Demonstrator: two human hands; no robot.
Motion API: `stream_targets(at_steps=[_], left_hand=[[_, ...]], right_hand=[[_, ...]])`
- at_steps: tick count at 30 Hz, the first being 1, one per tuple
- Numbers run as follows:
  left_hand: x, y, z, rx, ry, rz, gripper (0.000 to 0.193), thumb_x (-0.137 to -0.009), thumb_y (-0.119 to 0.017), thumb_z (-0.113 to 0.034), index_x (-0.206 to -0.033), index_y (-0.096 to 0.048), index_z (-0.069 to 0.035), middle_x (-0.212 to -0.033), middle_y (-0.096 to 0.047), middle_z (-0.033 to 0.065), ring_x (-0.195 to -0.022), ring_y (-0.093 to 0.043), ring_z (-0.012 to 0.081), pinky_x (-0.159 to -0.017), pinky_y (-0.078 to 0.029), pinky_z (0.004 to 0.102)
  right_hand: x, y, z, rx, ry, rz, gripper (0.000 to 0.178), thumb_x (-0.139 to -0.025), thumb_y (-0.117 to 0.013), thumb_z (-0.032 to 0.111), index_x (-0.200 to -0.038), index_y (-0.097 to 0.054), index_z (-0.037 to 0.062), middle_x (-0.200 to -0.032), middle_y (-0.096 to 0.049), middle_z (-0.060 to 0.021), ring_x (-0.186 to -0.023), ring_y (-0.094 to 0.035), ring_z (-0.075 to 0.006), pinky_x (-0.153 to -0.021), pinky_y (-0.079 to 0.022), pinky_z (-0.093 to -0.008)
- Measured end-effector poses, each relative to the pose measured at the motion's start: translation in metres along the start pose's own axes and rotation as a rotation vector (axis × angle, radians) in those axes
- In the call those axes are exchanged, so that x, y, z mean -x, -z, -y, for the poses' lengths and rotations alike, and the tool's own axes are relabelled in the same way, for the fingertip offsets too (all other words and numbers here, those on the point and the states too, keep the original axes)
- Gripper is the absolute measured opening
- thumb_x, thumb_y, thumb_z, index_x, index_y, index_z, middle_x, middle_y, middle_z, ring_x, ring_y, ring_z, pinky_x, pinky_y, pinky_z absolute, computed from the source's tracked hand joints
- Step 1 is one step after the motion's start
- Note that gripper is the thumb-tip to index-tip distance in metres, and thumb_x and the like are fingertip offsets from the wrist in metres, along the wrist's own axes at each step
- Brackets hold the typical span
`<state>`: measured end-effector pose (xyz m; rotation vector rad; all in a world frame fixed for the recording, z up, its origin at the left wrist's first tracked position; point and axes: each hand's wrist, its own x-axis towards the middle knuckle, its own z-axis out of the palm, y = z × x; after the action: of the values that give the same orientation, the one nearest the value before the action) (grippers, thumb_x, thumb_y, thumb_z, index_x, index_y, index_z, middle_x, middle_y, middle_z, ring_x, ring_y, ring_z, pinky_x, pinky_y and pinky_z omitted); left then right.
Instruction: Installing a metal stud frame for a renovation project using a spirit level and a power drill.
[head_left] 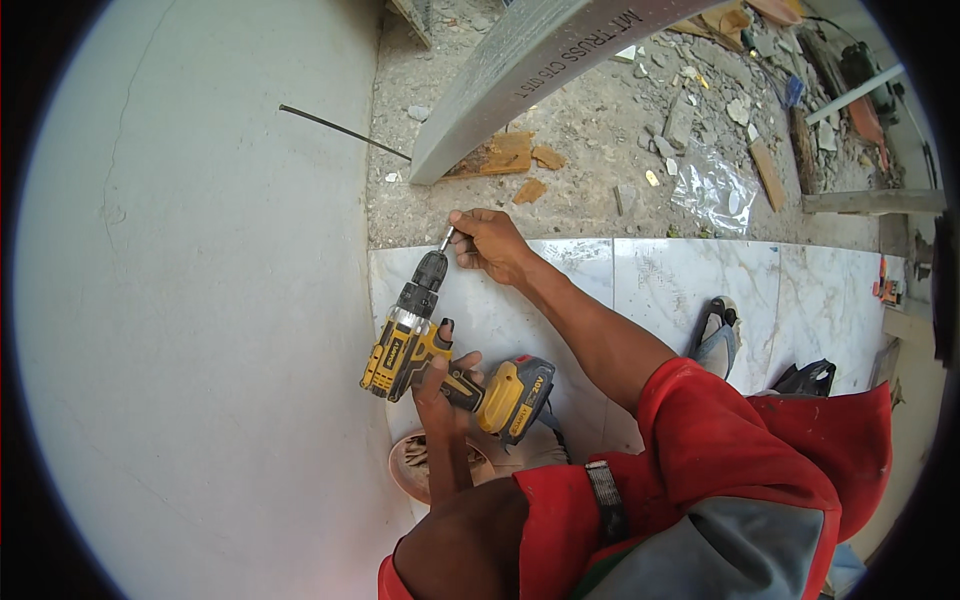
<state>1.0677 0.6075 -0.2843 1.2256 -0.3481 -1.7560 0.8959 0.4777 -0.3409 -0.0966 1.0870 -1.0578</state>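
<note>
A yellow and black cordless drill (395, 350) lies across my left hand (436, 388), whose fingers wrap the handle. Its battery pack (522, 400) points to the lower right, and the chuck (428, 270) points up and away from me. From the chuck sticks a short silver bit (446, 238). My right hand (488, 243) pinches the bit's tip between thumb and fingers; whether a small screw sits there too, I cannot tell. Below my left wrist stands a round pinkish bowl (404, 482) with small light-coloured pieces in it, partly hidden by my forearm.
A plain wall (230, 300) runs along the left. Ahead, a grey metal channel (470, 110) leans over rubble, near a thin dark rod (340, 130) and broken wood (505, 155). Clear plastic (715, 190) lies right. Marble-look tiles (660, 290) hold a sandal (718, 330) and black bag (805, 378).
</note>
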Motion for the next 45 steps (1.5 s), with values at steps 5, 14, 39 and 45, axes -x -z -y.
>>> stream_targets(at_steps=[5, 14, 39, 45], left_hand=[[-0.017, -0.007, 0.005, 0.07, -0.036, -0.01, 0.046, -0.084, -0.055, -0.018, -0.127, -0.041, -0.009, -0.121, -0.054, 0.0037, -0.073, -0.062, 0.0175, -0.056, -0.05, 0.0299], [-0.04, -0.019, 0.006, 0.096, -0.009, -0.106, 0.043, -0.083, -0.056, -0.019, -0.123, -0.046, -0.009, -0.12, -0.056, 0.0012, -0.077, -0.057, 0.0174, -0.063, -0.048, 0.0319], [-0.062, -0.006, 0.004, 0.352, 0.03, 0.071, 0.051, -0.087, -0.057, -0.037, -0.126, -0.04, -0.009, -0.117, -0.053, 0.0086, -0.081, -0.062, 0.0273, -0.068, -0.052, 0.0388], [-0.067, 0.002, 0.007, 0.303, 0.013, 0.061, 0.045, -0.084, -0.062, -0.022, -0.122, -0.044, -0.008, -0.11, -0.056, 0.009, -0.075, -0.06, 0.0233, -0.065, -0.051, 0.0368]], right_hand=[[-0.014, -0.02, -0.009, -0.044, -0.023, 0.056, 0.018, -0.09, -0.056, 0.02, -0.082, -0.055, 0.0038, -0.071, -0.053, -0.0027, -0.057, -0.051, -0.0098, -0.049, -0.048, -0.026], [-0.03, -0.043, -0.004, 0.072, 0.017, -0.087, 0.023, -0.088, -0.058, 0.022, -0.073, -0.055, 0.0053, -0.06, -0.049, -0.0008, -0.046, -0.045, -0.0099, -0.042, -0.043, -0.0239], [-0.04, -0.05, -0.004, 0.121, 0.113, -0.231, 0.017, -0.084, -0.059, 0.018, -0.075, -0.055, 0.0039, -0.062, -0.052, -0.0024, -0.045, -0.045, -0.0115, -0.04, -0.038, -0.0262], [-0.04, -0.051, -0.007, 0.165, 0.134, -0.235, 0.017, -0.084, -0.059, 0.018, -0.076, -0.057, 0.0033, -0.062, -0.052, -0.0026, -0.045, -0.045, -0.0112, -0.04, -0.038, -0.0258]])
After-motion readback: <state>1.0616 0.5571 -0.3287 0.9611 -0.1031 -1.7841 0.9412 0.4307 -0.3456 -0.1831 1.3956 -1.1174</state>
